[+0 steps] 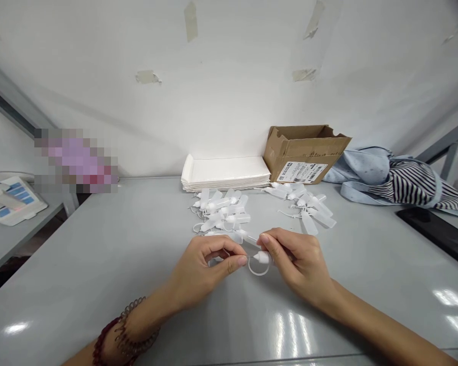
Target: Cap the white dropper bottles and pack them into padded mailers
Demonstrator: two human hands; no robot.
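Observation:
My right hand (299,259) is closed around a small translucent squeeze bottle, and most of its body is hidden in the fingers. The bottle's white top (262,257) points left, with a thin tip on it and a looped white strap (258,273) hanging below. At the end of that tip my left hand (209,267) pinches thumb and forefinger together; what lies between them is too small to make out. Just beyond my hands lies a pile of similar bottles (223,209) with straps. A second group of bottles (308,208) is spread to its right.
Against the wall stand a stack of white envelopes (229,173) and an open cardboard box (305,155). Bundled blue and striped cloth (404,178) and a black phone (438,234) lie at the right. A white and blue device (17,201) sits on a lower surface at far left.

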